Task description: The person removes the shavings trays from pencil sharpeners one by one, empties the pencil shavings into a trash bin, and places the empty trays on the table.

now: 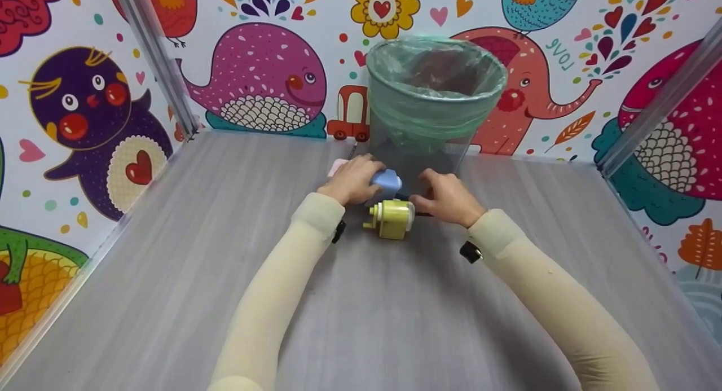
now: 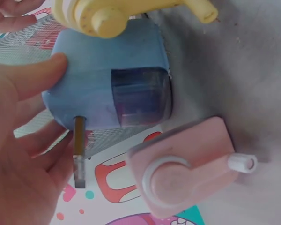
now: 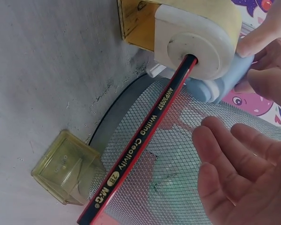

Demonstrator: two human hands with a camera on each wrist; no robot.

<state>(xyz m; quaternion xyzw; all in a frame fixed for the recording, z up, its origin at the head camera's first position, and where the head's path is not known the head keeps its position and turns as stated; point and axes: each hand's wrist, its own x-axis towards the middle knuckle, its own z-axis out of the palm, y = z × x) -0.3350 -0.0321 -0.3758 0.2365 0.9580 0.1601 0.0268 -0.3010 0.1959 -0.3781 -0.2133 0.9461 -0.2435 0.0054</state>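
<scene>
My left hand (image 1: 356, 179) grips a blue pencil sharpener (image 2: 103, 51), thumb on one face and fingers behind it. A dark see-through drawer (image 2: 143, 97) is set in its side. Just in front stands a yellow pencil sharpener (image 1: 393, 219), with a black-and-red pencil (image 3: 136, 145) stuck in its hole. Beside that pencil my right hand (image 1: 448, 198) hangs with loosely bent fingers, holding nothing. To the left of the blue one is a pink pencil sharpener (image 2: 187, 173) with a white-tipped crank, partly hidden by my left hand in the head view.
A mesh waste bin (image 1: 423, 126) lined with a green bag stands right behind the sharpeners. A clear yellowish drawer (image 3: 65, 164) lies on the grey tabletop (image 1: 361, 323) near the bin's base. Cartoon-printed panels (image 1: 271, 75) border the table at the back and sides.
</scene>
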